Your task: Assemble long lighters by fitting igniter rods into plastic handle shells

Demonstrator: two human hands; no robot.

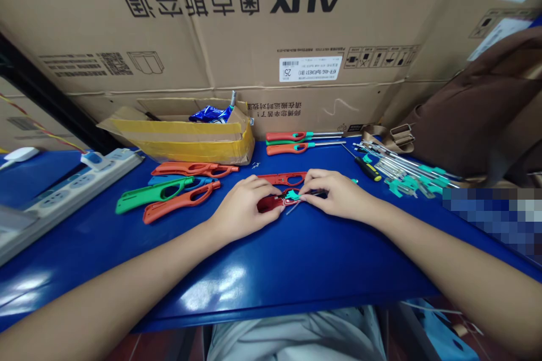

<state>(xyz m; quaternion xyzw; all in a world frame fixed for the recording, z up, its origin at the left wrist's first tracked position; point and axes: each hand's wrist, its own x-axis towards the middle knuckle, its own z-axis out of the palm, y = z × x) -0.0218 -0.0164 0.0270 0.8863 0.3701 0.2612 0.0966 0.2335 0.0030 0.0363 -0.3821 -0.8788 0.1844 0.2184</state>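
Observation:
My left hand [243, 203] has its fingers and thumb closed round the sides of a dark red lighter casing half [270, 203], low over the blue table. Inside the casing's right part lies a small teal plastic part [292, 195] with thin white wires beside it. My right hand [334, 192] pinches at this teal part, thumb and forefinger together; its fingers partly hide what they grip. A short clear tube [290, 210] lies just below the casing. Right behind both hands rests another red casing half [284, 178].
Orange, blue and green casing halves [154, 196] lie at left, before a yellow-taped carton [199, 146]. Assembled long-necked lighters [288, 148] lie behind my hands. At right are a screwdriver [368, 168], metal rods with teal parts [406, 172] and a brown bag [470, 107]. A power strip [63, 194] runs along the left.

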